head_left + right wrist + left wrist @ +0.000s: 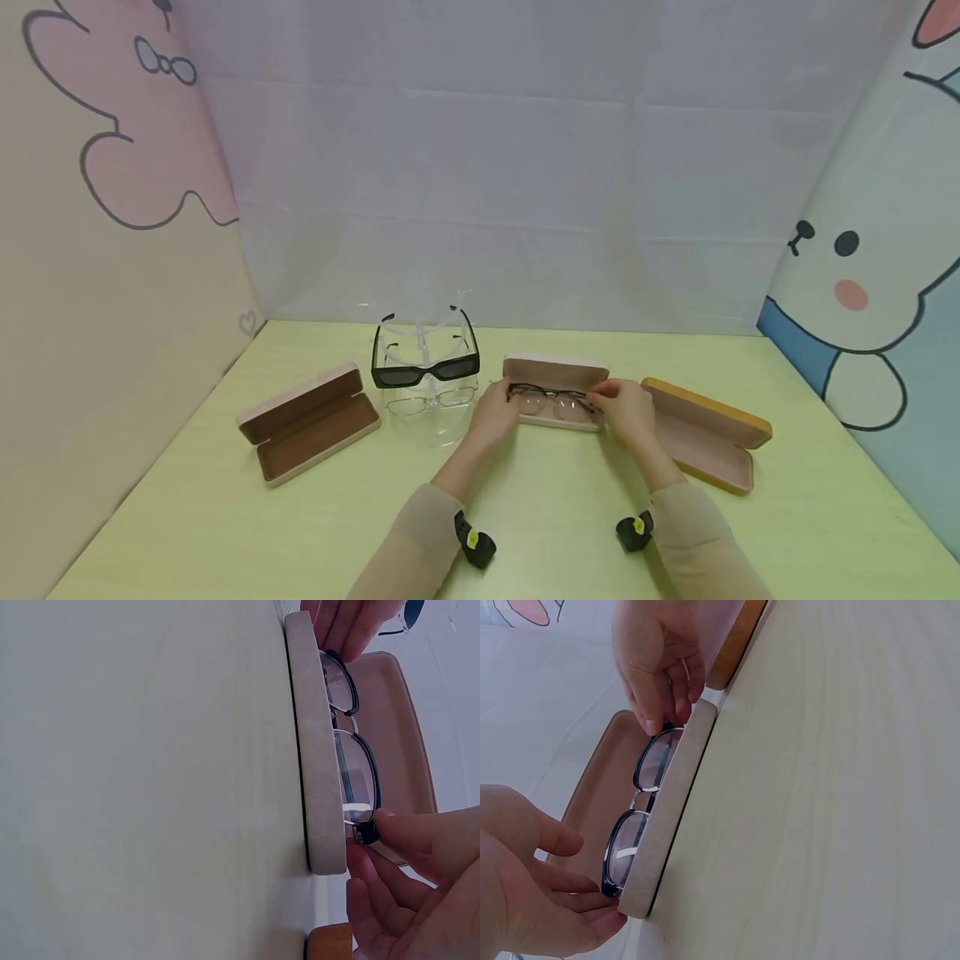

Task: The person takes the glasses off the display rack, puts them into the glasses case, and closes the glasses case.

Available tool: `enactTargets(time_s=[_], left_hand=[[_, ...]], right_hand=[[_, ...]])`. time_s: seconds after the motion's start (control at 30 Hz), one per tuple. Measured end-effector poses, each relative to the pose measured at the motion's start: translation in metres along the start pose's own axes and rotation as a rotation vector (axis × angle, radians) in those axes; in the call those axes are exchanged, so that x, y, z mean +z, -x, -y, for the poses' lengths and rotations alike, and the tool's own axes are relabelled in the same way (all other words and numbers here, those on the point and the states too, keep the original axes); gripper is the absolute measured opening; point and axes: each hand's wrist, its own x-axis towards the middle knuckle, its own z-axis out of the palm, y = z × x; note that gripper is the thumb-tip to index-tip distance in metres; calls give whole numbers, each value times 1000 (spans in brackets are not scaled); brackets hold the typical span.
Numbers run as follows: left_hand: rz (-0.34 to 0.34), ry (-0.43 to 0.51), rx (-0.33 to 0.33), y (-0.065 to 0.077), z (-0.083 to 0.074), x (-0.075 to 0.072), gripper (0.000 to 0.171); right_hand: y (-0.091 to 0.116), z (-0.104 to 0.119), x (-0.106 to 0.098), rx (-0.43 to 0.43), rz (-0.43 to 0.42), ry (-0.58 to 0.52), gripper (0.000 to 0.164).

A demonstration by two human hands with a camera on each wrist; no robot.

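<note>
A pair of eyeglasses (551,392) with black upper rims and thin metal lower rims sits in a pale, open glasses case (557,362). Dark bars, apparently folded temples, show behind the lenses in both wrist views. My right hand (628,408) pinches the right corner of the eyeglasses between thumb and fingers (375,892). At the other end, my left hand (495,415) has its fingers against the case's end and the left corner of the eyeglasses. Its thumb (562,838) stands apart from the frame in the left wrist view.
Left of the hands, a clear display stand (422,342) bears black sunglasses (425,372) and thin-rimmed glasses (431,402). An open brown-lined case (307,433) lies at far left. Another open case, yellow-edged (708,404), lies close to my right hand. A pale backdrop (480,167) rises behind the table.
</note>
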Motion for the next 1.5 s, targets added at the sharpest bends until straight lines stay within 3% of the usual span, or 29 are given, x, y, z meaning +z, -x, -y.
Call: enactTargets(time_s=[0.2, 0.33, 0.57, 0.8, 0.93, 1.13, 1.33, 1.5], left_hand=[[-14, 58, -6, 0, 1, 1, 46], [-42, 111, -54, -2, 1, -1, 49], [-57, 192, -95, -5, -11, -5, 62], [-73, 266, -123, -13, -22, -3, 63], [-82, 272, -114, -14, -25, -2, 60], [-114, 239, -99, -18, -24, 1, 51], [-189, 192, -98, -18, -23, 4, 46], [-206, 180, -77, -19, -21, 5, 44]], right_hand=[[2, 0, 0, 17, -10, -4, 19], [2, 1, -1, 27, -41, -2, 26], [2, 6, -9, 17, -89, 33, 44], [3, 16, -11, -9, -94, 126, 57], [-1, 19, -11, -44, -89, 124, 57], [-6, 16, -10, -94, -139, 26, 42], [-8, 12, -11, -84, -158, 7, 38], [-6, 12, -13, -60, -136, -13, 39]])
